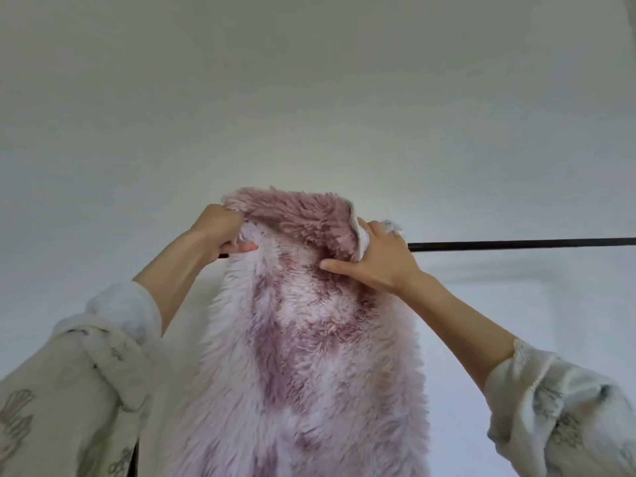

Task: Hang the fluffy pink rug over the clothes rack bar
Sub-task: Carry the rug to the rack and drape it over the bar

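Rug [299,339]: pink, long pile, held up at bar height. Top edge bunched and folded toward the far side; most of its length hangs down on the near side, toward the person.

Bar [516,244]: thin, dark, level. Runs out to the right; its middle stretch is hidden behind the rug. A short dark stub shows by the left hand. Cannot tell how much rug, if any, already lies over the far side.

Left hand [220,232]: fingers curled tight round the rug's upper left corner. Right hand [382,259]: gripping the folded upper right edge, thumb pressed flat into the pile.

Sleeves pale, patterned, pushed back. Plain pale wall behind.

Risk, as judged: weight sits mostly on the near side. If both hands let go with too little fabric over the bar, the heavy side would likely drag the rug off. The bunched top may also hang lopsided and creep along the bar.
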Available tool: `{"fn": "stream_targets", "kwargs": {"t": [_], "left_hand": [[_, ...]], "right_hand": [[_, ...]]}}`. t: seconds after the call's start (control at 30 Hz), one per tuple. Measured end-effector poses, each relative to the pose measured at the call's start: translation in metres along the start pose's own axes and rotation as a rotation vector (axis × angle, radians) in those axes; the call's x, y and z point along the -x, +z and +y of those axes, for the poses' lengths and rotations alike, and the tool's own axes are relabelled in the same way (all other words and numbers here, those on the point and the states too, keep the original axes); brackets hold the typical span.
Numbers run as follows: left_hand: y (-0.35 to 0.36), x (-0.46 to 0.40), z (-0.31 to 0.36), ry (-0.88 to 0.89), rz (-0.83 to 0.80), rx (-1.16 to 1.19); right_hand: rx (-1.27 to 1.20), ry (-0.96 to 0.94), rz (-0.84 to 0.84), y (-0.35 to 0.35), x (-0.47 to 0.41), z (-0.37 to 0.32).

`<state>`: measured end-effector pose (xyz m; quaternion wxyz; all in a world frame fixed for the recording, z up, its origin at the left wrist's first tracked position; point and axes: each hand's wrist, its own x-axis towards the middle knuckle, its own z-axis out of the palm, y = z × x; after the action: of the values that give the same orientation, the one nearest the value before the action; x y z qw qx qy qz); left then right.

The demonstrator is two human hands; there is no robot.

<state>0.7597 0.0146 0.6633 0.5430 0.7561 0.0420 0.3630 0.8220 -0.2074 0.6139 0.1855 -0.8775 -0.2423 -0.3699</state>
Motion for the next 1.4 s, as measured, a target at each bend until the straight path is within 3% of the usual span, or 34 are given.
{"fn": "stream_targets", "kwargs": {"t": [0.13, 0.27, 0.33, 0.43, 0.53, 0.7, 0.8, 0.93, 1.0, 1.13, 1.3, 1.4], "left_hand": [[0.012, 0.005, 0.018, 0.141, -0.054, 0.146], [0.022, 0.019, 0.031, 0.378, -0.149, 0.146], [0.021, 0.019, 0.029, 0.408, -0.202, 0.211], [0.019, 0.017, 0.022, 0.393, -0.265, 0.196], [0.018, 0.016, 0.007, 0.32, -0.335, 0.099], [0.016, 0.028, -0.038, -0.028, -0.751, -0.447], [0.043, 0.042, -0.05, -0.055, -0.851, -0.389], [0.065, 0.038, -0.052, 0.121, -0.584, -0.12], [0.063, 0.037, -0.049, 0.15, -0.548, -0.025], [0.055, 0.031, -0.041, 0.085, -0.492, 0.048], [0.05, 0.011, -0.018, 0.065, -0.426, 0.125], [0.047, -0.012, -0.002, 0.083, -0.419, 0.209]], "right_hand": [[-0.265, -0.027, -0.096, 0.006, 0.009, -0.033], [-0.831, -0.029, -0.269, 0.014, 0.009, -0.056], [-1.05, 0.048, -0.21, 0.024, 0.002, -0.059], [-1.165, 0.133, -0.056, 0.036, -0.006, -0.056], [-1.168, 0.24, -0.011, 0.041, -0.01, -0.045], [-1.224, 0.422, -0.03, 0.022, -0.013, -0.031], [-1.306, 0.441, -0.047, 0.012, -0.02, -0.035], [-1.256, 0.434, -0.044, 0.007, -0.03, -0.039], [-1.189, 0.43, -0.043, 0.005, -0.033, -0.035], [-0.816, 0.386, 0.017, 0.008, -0.033, -0.015], [-0.638, 0.442, 0.123, 0.009, -0.04, 0.014], [-0.336, 0.453, 0.137, -0.004, -0.05, 0.024]]}}
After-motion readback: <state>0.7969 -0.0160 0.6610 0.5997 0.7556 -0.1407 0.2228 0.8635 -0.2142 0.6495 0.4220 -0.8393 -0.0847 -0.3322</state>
